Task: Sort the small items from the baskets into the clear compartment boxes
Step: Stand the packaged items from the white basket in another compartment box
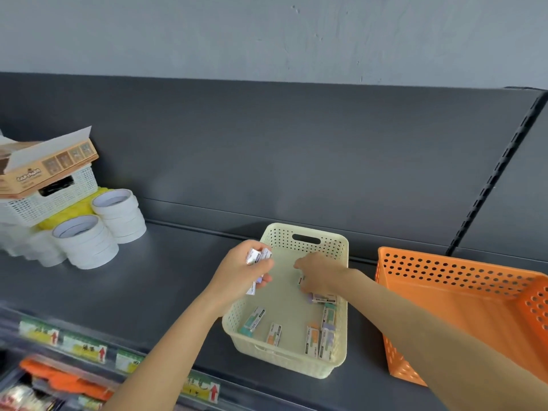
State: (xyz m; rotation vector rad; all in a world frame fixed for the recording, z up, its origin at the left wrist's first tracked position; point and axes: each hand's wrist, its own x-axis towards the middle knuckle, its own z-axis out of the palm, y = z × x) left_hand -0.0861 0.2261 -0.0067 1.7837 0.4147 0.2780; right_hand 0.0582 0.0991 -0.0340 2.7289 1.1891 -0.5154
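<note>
small boxes (255, 319) loose on floor of cream basket (284, 363), most by near and right walls, long axis roughly near-to-far. one box (323, 298) lies crosswise under right hand (321, 275). right fingers (301, 264) curled down at another box, pinch hidden, cannot tell. left hand (240, 274) over left rim, fingers clamped on bunch (257, 256), ends pointing up-away. likely stash, frees right hand for picking. basket on shelf (166, 277). orange basket (462, 295) just right, tape rolls (118, 215) far left. compartment boxes not in view.
</note>
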